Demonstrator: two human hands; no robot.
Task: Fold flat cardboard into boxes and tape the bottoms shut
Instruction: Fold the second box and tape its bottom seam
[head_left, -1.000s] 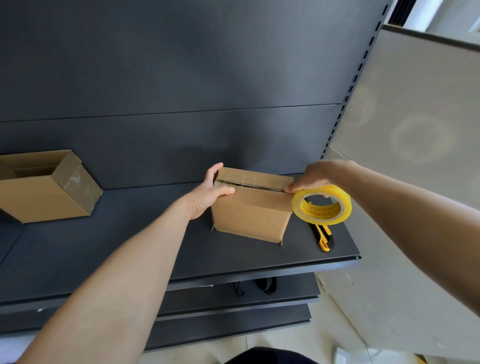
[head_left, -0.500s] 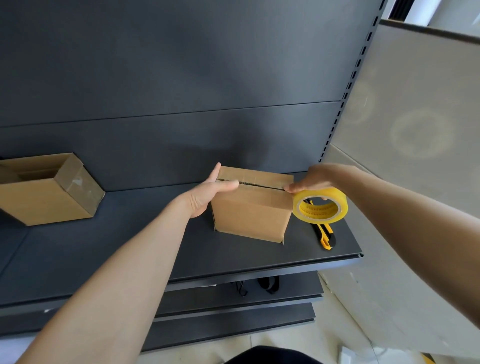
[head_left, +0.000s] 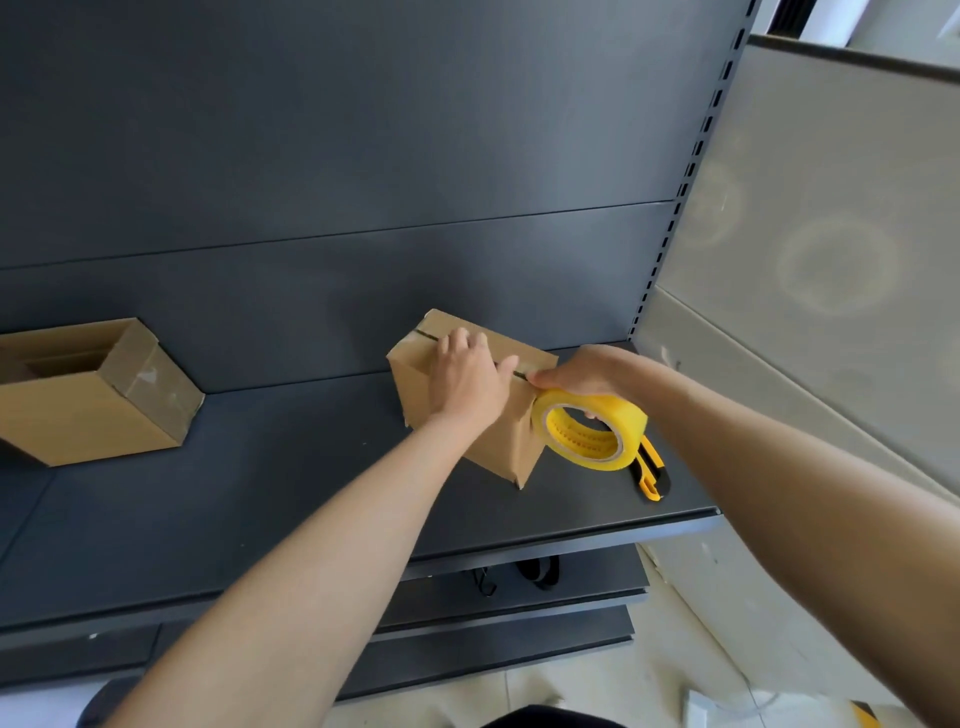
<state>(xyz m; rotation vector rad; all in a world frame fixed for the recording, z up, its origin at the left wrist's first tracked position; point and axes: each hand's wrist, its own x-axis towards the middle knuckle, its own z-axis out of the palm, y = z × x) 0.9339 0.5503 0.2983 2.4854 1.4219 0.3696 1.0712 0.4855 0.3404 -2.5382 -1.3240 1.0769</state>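
Pressing down on top of the small cardboard box (head_left: 506, 447), the left hand (head_left: 467, 374) lies palm-down with its fingers fairly straight and spread across the closed flaps; its grip is loose and closes round nothing. The box stands on the dark shelf (head_left: 260, 493), turned so that one corner points toward the person, and a dark seam (head_left: 428, 335) runs along its upper face under the left hand. The right hand (head_left: 587, 371) sits at the near right end of that seam, its grip closed round the yellow tape roll (head_left: 613, 408), with fingers passing through the roll's core and the thumb tip against the box edge. The roll hangs just beside the box's right corner, touching it. A yellow utility knife (head_left: 649, 478) lies on the shelf behind the roll, near the front edge. Well apart to the left, a second box (head_left: 88, 410) lies on its side on the same shelf, its taped end facing right.
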